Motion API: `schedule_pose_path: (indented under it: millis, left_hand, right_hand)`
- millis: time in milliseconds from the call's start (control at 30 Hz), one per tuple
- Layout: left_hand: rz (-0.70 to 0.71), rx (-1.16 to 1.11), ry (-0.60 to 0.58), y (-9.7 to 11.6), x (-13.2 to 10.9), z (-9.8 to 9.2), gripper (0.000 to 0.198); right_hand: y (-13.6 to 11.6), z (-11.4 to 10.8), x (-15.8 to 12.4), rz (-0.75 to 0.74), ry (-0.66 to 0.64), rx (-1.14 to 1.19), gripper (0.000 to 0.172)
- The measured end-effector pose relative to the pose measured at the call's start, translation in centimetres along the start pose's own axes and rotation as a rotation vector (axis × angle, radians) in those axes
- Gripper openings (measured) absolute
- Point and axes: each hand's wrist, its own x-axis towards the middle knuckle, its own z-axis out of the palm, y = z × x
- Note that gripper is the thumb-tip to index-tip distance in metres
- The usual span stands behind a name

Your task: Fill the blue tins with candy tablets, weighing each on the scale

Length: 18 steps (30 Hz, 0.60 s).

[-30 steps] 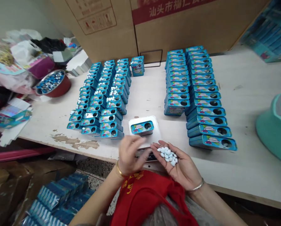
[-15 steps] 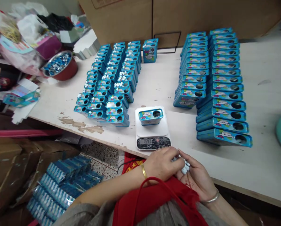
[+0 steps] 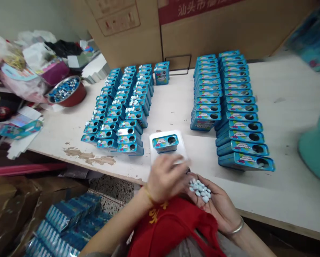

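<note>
My right hand lies palm up at the table's front edge, cupped round a small heap of white candies. My left hand hovers just left of that heap, fingers curled and blurred by motion, covering the front of the white scale. On the scale stands one blue tin with a round hole in its top.
Rows of blue tins fill the table's left middle, two longer rows of tins the right. A red bowl of wrapped pieces sits far left, a teal tub at right. Cardboard boxes stand behind.
My left hand has lifted from the candies in my right palm toward the scale. The view has tilted up slightly.
</note>
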Motion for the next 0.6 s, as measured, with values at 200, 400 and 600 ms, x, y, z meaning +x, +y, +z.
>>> schedule_pose_path:
  millis: [200, 400, 600]
  left_hand:
    - [-0.134, 0.259, -0.230, -5.3, 5.0, -2.2, 0.039]
    - [0.072, 0.176, -0.248, -3.6, 11.5, 1.8, 0.035]
    - [0.110, 0.192, -0.310, -4.1, 14.5, 6.5, 0.040]
  right_hand:
    - [-0.9, 1.0, 0.2, -0.106, -0.066, -0.016, 0.015]
    - [-1.5, 1.0, 0.4, -0.148, -0.060, 0.021, 0.012]
    - [-2.3, 0.9, 0.8, -0.162, -0.060, 0.053, 0.012]
